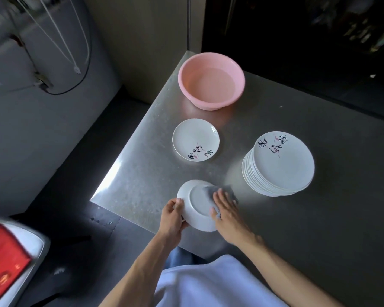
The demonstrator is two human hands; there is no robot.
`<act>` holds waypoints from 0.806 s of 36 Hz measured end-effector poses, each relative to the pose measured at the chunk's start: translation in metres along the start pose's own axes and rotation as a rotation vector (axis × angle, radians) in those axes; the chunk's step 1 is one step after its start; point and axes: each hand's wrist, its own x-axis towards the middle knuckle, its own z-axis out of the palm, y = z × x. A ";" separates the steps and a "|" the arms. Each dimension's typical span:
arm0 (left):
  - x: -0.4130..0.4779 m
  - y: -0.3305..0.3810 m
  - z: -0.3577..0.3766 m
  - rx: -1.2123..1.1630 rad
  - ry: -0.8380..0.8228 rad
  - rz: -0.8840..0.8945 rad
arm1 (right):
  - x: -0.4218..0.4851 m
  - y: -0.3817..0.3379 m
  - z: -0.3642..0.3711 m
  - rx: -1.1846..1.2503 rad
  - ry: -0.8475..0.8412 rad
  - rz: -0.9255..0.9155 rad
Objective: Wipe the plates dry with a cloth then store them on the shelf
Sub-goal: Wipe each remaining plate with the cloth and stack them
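A white plate (196,204) is turned underside up near the table's front left corner. My left hand (172,216) grips its left rim. My right hand (225,206) presses a grey cloth (211,190) flat against the plate's underside, fingers straight. One white plate (195,139) with black and pink brush lettering lies face up in the middle of the table. To the right stands a tall stack of matching plates (279,165).
A pink basin (211,80) holding water stands at the back of the metal table (142,173). The table's left edge drops to a dark floor. A red and white object (7,258) sits low at left. Cables hang on the left wall.
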 end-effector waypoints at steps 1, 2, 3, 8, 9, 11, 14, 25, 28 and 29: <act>-0.001 -0.003 -0.001 0.018 -0.016 0.000 | 0.006 -0.004 -0.003 0.039 0.020 0.117; -0.003 -0.004 -0.001 0.036 -0.042 0.000 | 0.012 -0.009 -0.006 0.101 0.065 0.190; -0.005 -0.005 -0.001 0.057 -0.073 0.002 | 0.016 -0.015 -0.010 0.174 0.094 0.222; -0.017 0.000 0.006 0.152 -0.236 0.049 | 0.006 -0.052 -0.005 0.125 0.049 -0.250; -0.018 0.001 0.007 0.174 -0.249 0.065 | 0.003 -0.052 -0.003 0.073 0.055 -0.361; -0.019 0.001 0.006 0.174 -0.243 0.077 | 0.005 -0.043 0.002 0.011 0.100 -0.424; -0.019 -0.001 0.003 0.139 -0.218 0.067 | 0.017 -0.032 -0.005 0.050 0.144 -0.087; -0.019 0.001 -0.001 0.132 -0.258 0.097 | -0.008 -0.028 0.001 -0.081 0.074 -0.451; -0.020 -0.005 -0.001 0.055 -0.226 0.059 | 0.004 -0.024 0.002 0.007 0.122 -0.144; -0.020 -0.006 -0.002 0.033 -0.223 0.037 | 0.008 -0.027 -0.001 0.097 0.109 -0.008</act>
